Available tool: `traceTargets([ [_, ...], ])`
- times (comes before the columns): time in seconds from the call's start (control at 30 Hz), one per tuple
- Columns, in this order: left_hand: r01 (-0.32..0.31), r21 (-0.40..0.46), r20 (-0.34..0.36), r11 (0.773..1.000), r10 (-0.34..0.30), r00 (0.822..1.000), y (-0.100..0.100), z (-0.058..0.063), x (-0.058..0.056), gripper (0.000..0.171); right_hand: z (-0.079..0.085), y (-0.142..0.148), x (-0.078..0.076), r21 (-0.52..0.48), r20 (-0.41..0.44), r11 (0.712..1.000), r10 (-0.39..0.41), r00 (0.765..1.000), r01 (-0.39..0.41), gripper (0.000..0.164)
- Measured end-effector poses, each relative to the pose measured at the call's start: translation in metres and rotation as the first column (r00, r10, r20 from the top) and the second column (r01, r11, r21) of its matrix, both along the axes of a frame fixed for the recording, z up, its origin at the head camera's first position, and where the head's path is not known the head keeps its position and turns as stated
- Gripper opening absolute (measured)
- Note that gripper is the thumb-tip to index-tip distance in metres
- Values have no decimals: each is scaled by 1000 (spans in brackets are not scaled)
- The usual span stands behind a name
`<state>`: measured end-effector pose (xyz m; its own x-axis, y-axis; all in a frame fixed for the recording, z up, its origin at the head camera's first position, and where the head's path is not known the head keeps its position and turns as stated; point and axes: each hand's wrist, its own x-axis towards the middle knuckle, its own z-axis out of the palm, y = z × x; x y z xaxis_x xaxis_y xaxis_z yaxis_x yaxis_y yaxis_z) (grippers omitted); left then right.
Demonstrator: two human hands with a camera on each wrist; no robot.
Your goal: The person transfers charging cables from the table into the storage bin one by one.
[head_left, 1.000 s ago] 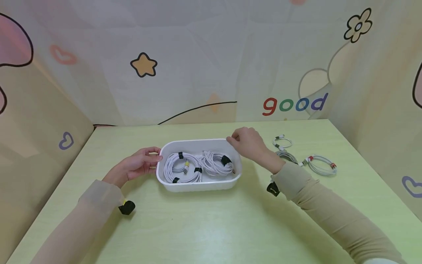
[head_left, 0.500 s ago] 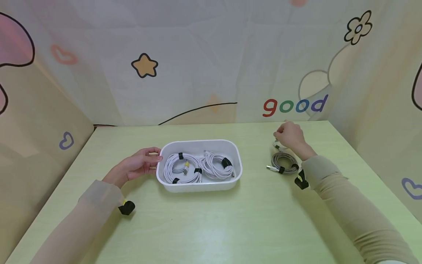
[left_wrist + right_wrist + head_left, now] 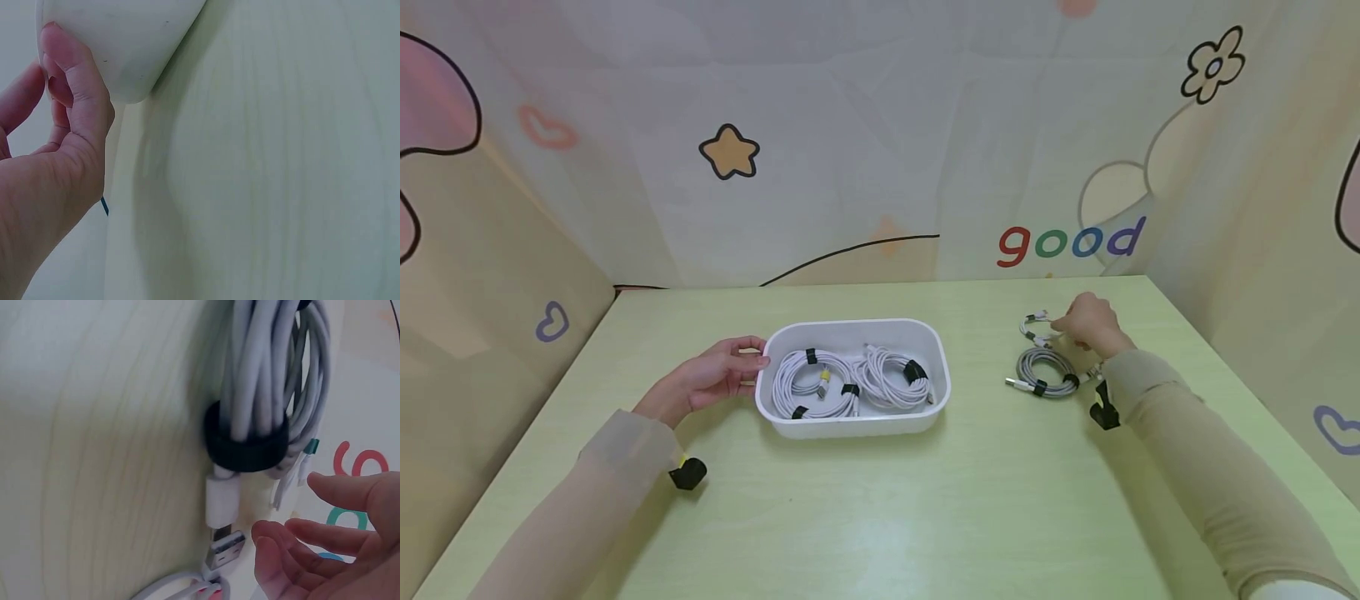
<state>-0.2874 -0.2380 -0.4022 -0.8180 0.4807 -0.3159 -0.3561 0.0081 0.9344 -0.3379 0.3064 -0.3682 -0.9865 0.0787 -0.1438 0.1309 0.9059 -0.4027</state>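
My left hand (image 3: pixel 718 373) grips the left rim of a white plastic bin (image 3: pixel 853 428), thumb on the wall and fingers around the edge; the left wrist view shows this up close. Two coiled white charging cables lie in the bin: a wide one (image 3: pixel 781 390) with black ties and a yellow band, and a bunched one (image 3: pixel 880 392). At the back right, my right hand (image 3: pixel 1092 325) hovers beside a small white cable (image 3: pixel 1024 328). Its thumb and fingers stand apart in the right wrist view, nothing between them. A thicker grey cable (image 3: pixel 1026 367) lies just in front.
Under my right wrist, a cable with a red tie (image 3: pixel 211 591) is mostly hidden in the head view. A metal USB plug (image 3: pixel 226 550) shows near it. The wooden table (image 3: pixel 850 517) meets a patterned curtain (image 3: pixel 850 150) at the back.
My right hand has moved from above the bin's right rim to the cables at the back right, then slightly down and right beside the small white cable. My left hand stays on the bin.
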Motion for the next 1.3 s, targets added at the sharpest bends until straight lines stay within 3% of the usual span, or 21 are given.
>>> traceTargets([
  [0.13, 6, 6, 4, 1000, -6, 1000, 0, 0, 0, 19, -3, 1, -4, -6, 76, 1000, -18, 997, 19, 26],
  [0.4, 18, 10, 3, 1000, -18, 1000, 0, 0, -1, 18, -8, 2, -8, 2, 101, 1000, -13, 995, 13, 32],
  [0.63, 12, 16, 7, 1000, -12, 1000, -1, 0, 0, 18, -10, 4, -8, 20, 76, 1000, -17, 997, 16, 16],
  [0.9, 13, 19, 9, 1000, -13, 1000, -1, 0, 0, 18, -12, 4, -4, 24, 77, 999, -27, 997, 25, 8],
  [1.1, 13, 23, 5, 1000, -13, 1000, 0, -1, -1, 17, -11, 8, -3, -49, 25, 997, -53, 998, 54, 10],
  [1.3, 9, 24, 4, 1000, -9, 1000, 0, -2, -2, 16, -12, 14, -5, -104, -49, 991, -88, 995, 83, 22],
])
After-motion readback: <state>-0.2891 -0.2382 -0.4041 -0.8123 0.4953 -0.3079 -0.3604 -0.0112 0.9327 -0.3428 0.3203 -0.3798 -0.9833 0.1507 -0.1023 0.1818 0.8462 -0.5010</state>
